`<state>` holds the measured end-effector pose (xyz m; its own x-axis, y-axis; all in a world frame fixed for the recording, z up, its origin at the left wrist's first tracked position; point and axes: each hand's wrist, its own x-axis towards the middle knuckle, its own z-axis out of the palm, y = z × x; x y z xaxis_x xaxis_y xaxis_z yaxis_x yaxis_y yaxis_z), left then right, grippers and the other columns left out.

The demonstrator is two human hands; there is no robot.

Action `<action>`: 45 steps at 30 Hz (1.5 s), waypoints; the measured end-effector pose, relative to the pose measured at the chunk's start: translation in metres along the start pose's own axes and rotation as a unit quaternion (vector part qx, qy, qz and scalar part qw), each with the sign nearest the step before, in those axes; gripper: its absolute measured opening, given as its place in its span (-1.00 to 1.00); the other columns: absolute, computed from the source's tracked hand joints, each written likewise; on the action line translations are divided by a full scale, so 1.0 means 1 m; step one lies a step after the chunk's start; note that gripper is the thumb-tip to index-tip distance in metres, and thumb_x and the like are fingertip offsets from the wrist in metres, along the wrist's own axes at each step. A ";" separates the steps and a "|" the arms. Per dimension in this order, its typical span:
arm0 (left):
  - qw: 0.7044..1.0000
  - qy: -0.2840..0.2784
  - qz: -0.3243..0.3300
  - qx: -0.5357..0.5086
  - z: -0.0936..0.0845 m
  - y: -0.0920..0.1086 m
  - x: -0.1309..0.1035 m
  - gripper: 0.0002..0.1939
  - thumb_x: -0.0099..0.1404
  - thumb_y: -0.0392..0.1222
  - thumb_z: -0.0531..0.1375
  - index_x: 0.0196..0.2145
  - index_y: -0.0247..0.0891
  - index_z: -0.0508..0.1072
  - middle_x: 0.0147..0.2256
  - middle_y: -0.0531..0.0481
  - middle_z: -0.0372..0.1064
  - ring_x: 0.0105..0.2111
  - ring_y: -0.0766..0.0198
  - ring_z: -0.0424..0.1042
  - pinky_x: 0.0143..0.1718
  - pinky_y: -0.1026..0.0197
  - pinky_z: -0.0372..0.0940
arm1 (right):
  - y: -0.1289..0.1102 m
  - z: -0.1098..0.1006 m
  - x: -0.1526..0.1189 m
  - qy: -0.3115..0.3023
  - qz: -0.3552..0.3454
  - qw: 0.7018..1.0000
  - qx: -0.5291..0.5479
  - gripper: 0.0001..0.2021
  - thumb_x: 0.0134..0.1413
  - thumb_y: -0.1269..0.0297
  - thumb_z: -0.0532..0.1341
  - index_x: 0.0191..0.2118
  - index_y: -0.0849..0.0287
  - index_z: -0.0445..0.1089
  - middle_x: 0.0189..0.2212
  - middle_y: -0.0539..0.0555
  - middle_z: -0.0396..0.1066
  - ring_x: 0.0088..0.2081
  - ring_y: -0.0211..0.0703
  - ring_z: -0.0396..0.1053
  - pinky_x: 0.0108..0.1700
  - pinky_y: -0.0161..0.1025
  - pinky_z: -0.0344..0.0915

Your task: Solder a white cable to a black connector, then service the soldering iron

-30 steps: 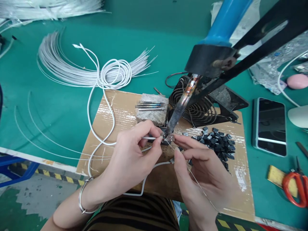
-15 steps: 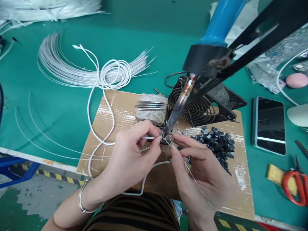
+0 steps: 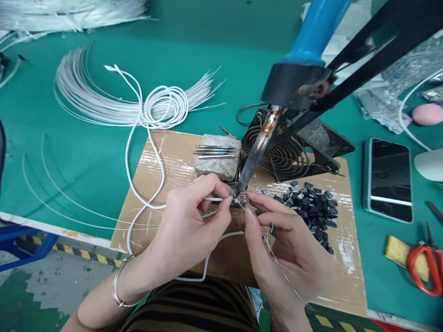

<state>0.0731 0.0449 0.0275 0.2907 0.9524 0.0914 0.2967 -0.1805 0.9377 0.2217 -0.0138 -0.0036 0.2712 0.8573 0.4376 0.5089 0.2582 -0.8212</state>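
Observation:
My left hand (image 3: 188, 226) pinches the end of a white cable (image 3: 145, 152) and holds it against a small metal connector (image 3: 241, 198) under the tip of a fixed soldering iron (image 3: 258, 152). My right hand (image 3: 290, 244) pinches a thin solder wire (image 3: 277, 260), its end at the connector. A second white cable end lies between my hands. Both hands rest over a taped cardboard board (image 3: 166, 161).
A pile of small black parts (image 3: 313, 210) lies right of my hands. A black fan (image 3: 294, 154) and a block holding metal tips (image 3: 216, 157) stand behind. White cable bundles (image 3: 114, 99), a phone (image 3: 386, 180), orange scissors (image 3: 424, 267) and a yellow sponge lie around.
My right hand has slid a little to the left along the solder wire. My left hand and the cable end stay at the iron tip.

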 end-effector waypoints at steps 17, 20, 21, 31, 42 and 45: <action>1.000 0.002 -0.002 -0.012 -0.001 0.001 0.000 -0.83 0.44 -0.30 0.11 -0.28 -0.27 0.49 -0.28 0.10 0.43 -0.48 0.22 0.18 -0.45 0.14 0.08 | -0.002 0.002 0.003 0.009 -0.049 0.998 -0.031 -0.73 0.18 0.69 0.37 -0.14 0.20 0.45 0.03 0.10 0.60 -0.03 -0.24 0.63 0.00 -0.36 0.57; 1.000 0.001 -0.003 -0.016 -0.001 0.001 0.000 -0.84 0.45 -0.30 0.12 -0.28 -0.27 0.48 -0.27 0.09 0.44 -0.48 0.22 0.18 -0.46 0.14 0.08 | -0.003 0.002 0.004 0.013 -0.066 0.997 -0.049 -0.72 0.17 0.69 0.38 -0.11 0.22 0.46 0.00 0.09 0.61 -0.06 -0.28 0.63 0.00 -0.41 0.55; 1.000 0.001 -0.004 -0.017 -0.001 0.001 0.000 -0.84 0.45 -0.30 0.12 -0.28 -0.27 0.48 -0.27 0.09 0.44 -0.48 0.22 0.18 -0.46 0.15 0.08 | -0.003 0.003 0.005 0.014 -0.068 0.996 -0.053 -0.72 0.17 0.69 0.38 -0.11 0.21 0.46 0.00 0.08 0.61 -0.06 -0.28 0.63 0.00 -0.42 0.54; 1.000 -0.002 -0.010 -0.022 0.000 0.000 -0.001 -0.86 0.42 -0.31 0.13 -0.29 -0.26 0.47 -0.28 0.11 0.44 -0.49 0.22 0.18 -0.47 0.17 0.10 | 0.001 0.004 -0.001 0.012 -0.043 0.999 -0.019 -0.75 0.18 0.66 0.37 -0.15 0.19 0.44 -0.03 0.11 0.61 -0.06 -0.21 0.64 0.01 -0.32 0.56; 0.999 -0.021 -0.031 -0.034 0.002 -0.009 -0.006 -0.86 0.47 -0.28 0.12 -0.25 -0.25 0.47 -0.27 0.08 0.45 -0.44 0.20 0.33 -0.46 0.14 0.11 | 0.009 -0.005 0.005 -0.022 -0.113 0.982 -0.153 -0.83 0.41 0.54 0.27 0.02 0.25 0.52 -0.15 0.08 0.65 -0.16 -0.34 0.61 0.03 -0.47 0.49; 0.998 -0.030 -0.030 -0.040 0.001 -0.010 -0.009 -0.86 0.48 -0.28 0.12 -0.24 -0.25 0.47 -0.27 0.07 0.45 -0.41 0.18 0.38 -0.44 0.12 0.12 | 0.012 -0.009 0.009 -0.053 -0.145 0.975 -0.162 -0.80 0.35 0.58 0.31 0.02 0.26 0.54 -0.14 0.09 0.64 -0.16 -0.29 0.61 0.04 -0.37 0.51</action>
<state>0.0684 0.0376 0.0169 0.3293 0.9441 0.0156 0.2423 -0.1005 0.9650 0.2371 -0.0071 -0.0064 0.0000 0.8145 0.5801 0.7881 0.3572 -0.5014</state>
